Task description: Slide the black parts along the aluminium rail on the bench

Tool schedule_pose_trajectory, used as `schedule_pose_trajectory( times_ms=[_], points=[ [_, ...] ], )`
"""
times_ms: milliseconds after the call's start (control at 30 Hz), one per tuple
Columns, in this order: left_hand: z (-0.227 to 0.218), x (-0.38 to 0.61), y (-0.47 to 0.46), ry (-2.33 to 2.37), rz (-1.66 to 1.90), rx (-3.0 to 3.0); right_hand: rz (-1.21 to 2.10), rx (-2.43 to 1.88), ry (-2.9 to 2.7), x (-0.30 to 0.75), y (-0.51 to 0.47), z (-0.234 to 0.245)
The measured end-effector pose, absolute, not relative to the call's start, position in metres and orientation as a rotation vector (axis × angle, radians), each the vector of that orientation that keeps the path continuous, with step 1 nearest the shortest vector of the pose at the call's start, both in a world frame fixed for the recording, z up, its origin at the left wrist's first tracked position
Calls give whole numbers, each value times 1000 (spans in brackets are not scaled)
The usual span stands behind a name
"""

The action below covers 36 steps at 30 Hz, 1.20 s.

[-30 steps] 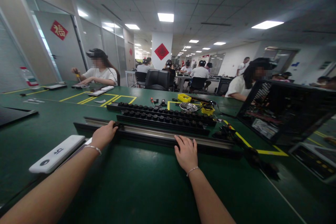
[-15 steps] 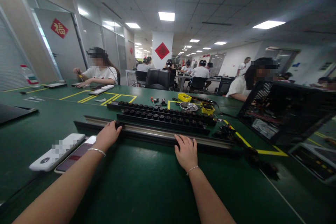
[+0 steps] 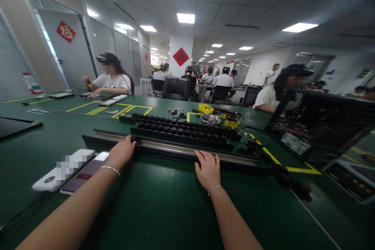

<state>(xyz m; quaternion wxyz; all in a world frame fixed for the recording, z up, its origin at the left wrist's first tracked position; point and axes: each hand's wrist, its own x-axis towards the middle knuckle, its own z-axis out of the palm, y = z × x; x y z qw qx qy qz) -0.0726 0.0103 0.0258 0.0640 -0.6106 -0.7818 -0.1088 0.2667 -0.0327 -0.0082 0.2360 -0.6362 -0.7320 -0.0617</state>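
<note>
A long black channel rail [image 3: 172,149] with a shiny metal inside lies across the green table in front of me. At its left part, my left hand [image 3: 122,150] has its fingers closed on a small black piece [image 3: 134,139], set at the channel; its exact kind is hard to make out. Further right, my right hand [image 3: 208,168] rests on the rail's near edge with the fingers apart, holding nothing. Just behind lie two black strips, a nearer one [image 3: 181,134] and a farther one [image 3: 193,124], each carrying a row of round black pieces.
A white power bank [image 3: 63,170] and a phone [image 3: 84,175] lie left of my arm. Black parts [image 3: 252,147] are heaped at the rail's right end. An open computer case [image 3: 316,125] stands at right. Behind the strips are a metal dish [image 3: 210,119] and yellow bins [image 3: 206,108]. Co-workers sit beyond.
My left wrist has shifted very slightly to the right, its fingers still at the small black piece. My right hand and the rail look unmoved.
</note>
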Motion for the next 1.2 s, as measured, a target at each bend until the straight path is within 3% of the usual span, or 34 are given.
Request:
schedule_pose_trajectory(
  times_ms=[667, 1200],
  points=[
    [2, -55, 10, -2085, -395, -1840, -149, -1712, -1993, 267, -33, -10],
    [-12, -52, 10, -2183, -583, -1845, -189, -1730, -1981, 266, -34, -9]
  ],
)
